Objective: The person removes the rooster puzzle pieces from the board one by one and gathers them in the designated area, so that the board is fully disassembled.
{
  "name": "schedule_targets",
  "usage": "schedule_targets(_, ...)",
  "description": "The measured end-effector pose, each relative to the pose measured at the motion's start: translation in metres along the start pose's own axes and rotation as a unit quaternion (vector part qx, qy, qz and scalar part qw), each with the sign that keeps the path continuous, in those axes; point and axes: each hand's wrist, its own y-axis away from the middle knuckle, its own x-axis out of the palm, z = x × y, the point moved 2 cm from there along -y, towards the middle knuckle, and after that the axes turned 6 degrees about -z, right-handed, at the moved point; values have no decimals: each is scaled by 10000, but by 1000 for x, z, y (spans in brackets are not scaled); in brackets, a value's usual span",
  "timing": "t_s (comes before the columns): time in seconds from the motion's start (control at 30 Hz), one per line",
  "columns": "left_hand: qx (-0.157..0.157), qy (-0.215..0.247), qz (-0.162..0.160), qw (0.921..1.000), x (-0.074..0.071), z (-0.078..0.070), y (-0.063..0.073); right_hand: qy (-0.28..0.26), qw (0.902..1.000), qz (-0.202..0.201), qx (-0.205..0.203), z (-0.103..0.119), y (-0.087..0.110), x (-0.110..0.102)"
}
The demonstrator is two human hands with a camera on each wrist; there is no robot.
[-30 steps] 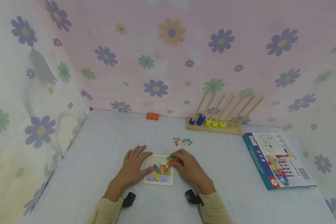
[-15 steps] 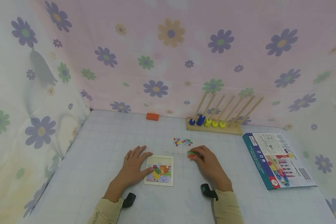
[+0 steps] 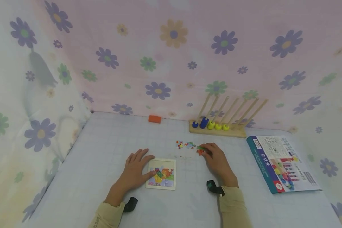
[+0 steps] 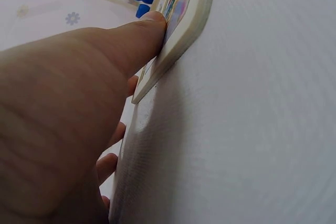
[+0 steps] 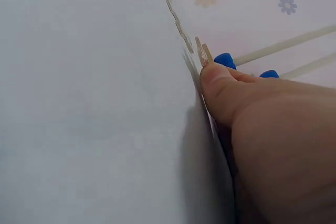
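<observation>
The part-filled puzzle tray is touched by the left hand (splayed), a jigsaw piece pinched by the right hand.

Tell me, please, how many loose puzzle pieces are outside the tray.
3: one piece in the right hand; on the table, a second piece left of it, a third piece farther left. More may be hidden.

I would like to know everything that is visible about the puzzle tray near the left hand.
The puzzle tray is pale cream, roughly square, with rounded corners and a plain rim; it looks wooden. Colourful puzzle pieces fill its lower part, while the upper part shows bare board. It lies face up on the table. The left hand rests its thumb on it from the left side; whether the index finger also touches it, I cannot tell.
</observation>
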Motion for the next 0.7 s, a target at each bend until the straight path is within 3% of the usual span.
schedule_targets(0.27, -22, 55, 2, 10000, 1, -1, 0, 124, 9994, -178, -287, -7, -13, 1)
schedule_targets(0.7, 27, -11, -24, 10000, 1, -1, 0, 90, 9999, -87, -29, 0, -16, 2)
